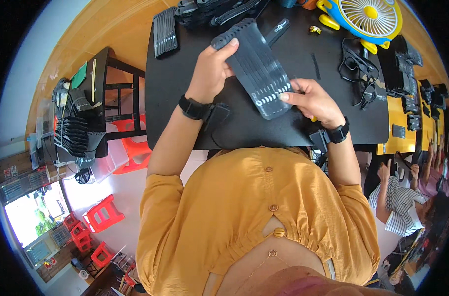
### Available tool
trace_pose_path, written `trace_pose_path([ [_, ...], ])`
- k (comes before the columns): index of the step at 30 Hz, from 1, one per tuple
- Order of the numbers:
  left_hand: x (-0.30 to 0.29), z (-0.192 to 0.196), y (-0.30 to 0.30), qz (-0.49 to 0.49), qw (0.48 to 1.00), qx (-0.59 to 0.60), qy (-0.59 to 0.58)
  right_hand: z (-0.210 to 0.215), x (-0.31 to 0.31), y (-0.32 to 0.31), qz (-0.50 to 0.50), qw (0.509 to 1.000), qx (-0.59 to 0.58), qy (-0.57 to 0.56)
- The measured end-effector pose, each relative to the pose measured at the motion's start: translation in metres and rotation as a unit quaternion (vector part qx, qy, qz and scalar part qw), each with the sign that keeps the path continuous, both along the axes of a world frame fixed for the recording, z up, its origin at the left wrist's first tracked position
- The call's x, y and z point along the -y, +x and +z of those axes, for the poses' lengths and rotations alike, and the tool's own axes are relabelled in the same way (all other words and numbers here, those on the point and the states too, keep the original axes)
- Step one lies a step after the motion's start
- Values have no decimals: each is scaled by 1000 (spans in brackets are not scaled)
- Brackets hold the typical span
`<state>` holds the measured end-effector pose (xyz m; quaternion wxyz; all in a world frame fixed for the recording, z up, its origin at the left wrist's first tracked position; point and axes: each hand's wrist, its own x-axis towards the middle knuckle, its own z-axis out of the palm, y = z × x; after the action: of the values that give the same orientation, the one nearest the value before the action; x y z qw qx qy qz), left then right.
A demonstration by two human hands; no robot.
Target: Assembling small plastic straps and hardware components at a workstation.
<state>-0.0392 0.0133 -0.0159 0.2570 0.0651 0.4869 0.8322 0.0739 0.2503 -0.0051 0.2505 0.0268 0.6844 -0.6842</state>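
Note:
Between my two hands is a bundle of flat black strips (259, 64), lined up side by side, with pale markings along the lower end. My left hand (215, 69) grips its upper left edge, the thumb lying on top. At the lower right end my right hand (315, 101) pinches the strips between thumb and fingers; the fingers underneath are partly hidden. The bundle is tilted and held over the dark table (180, 98). Just beyond it, a single black strip (277, 32) with a pale mark lies on the tabletop.
A tied bundle of strips (165, 32) and a black heap (199, 12) lie at the far left. A yellow-and-blue fan (367, 17) stands far right, near tangled black cords (360, 69). Red stools (103, 213) are at left. A person in stripes (399, 204) works at right.

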Motion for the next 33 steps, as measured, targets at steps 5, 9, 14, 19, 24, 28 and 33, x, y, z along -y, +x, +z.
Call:
trace_pose_path([
  [5,27,7,11,-80,978,-35,-188,0,-23,6,-159,987,-7,-19],
  [9,20,16,30,-185,953,-17,-241,-9,-34,4,-204,978,-49,22],
  [14,-2,-3,36,-98,963,-12,-252,-9,-44,15,-250,958,-98,105],
  [19,-18,-12,25,-45,958,4,-284,-30,-45,40,-149,961,-147,179],
  [24,-24,-13,17,-54,948,-8,-312,-13,-22,49,-87,917,-162,354],
  [28,-28,-12,11,-49,945,-15,-322,-11,-15,45,-41,865,-170,470],
  [33,-30,-11,5,-51,942,-20,-331,-7,-13,39,11,860,-144,490],
])
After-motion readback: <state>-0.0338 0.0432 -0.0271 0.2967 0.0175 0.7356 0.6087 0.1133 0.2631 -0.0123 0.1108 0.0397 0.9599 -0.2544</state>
